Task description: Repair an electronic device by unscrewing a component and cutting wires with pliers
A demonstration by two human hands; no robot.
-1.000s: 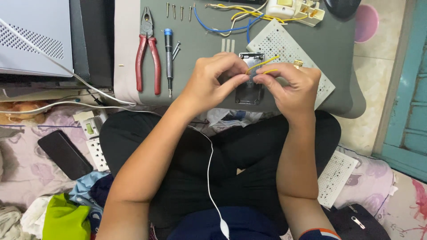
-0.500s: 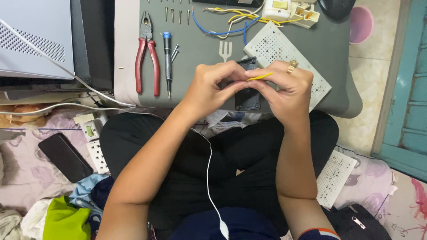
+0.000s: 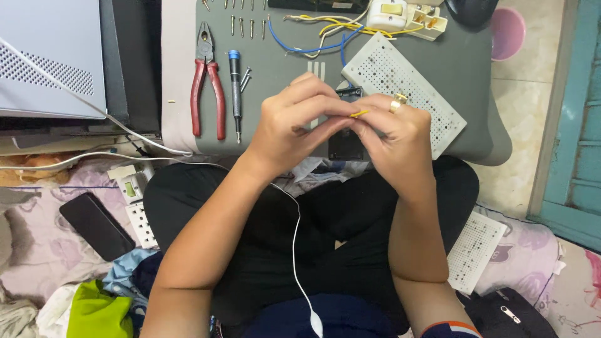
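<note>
My left hand [image 3: 294, 122] and my right hand [image 3: 397, 138] meet over the near edge of a grey work surface [image 3: 285, 75]. Their fingertips pinch a short yellow wire [image 3: 359, 113] between them. Under both hands a small black part [image 3: 346, 145] shows, mostly hidden; which hand holds it I cannot tell. A gold ring [image 3: 396, 104] sits on a right-hand finger. A white perforated board [image 3: 400, 81] lies just beyond my right hand.
Red-handled pliers [image 3: 206, 87], a blue-tipped screwdriver [image 3: 235, 87] and several screws [image 3: 241, 25] lie left of my hands. Blue and yellow wires [image 3: 313, 37] run to a white switch part [image 3: 407, 15]. A black phone [image 3: 95, 225] and another perforated panel [image 3: 476, 250] lie beside my legs.
Both hands have drawn closer together and lifted slightly toward the board, closing over the black part. The yellow wire now shows only as a short tip between the fingers.
</note>
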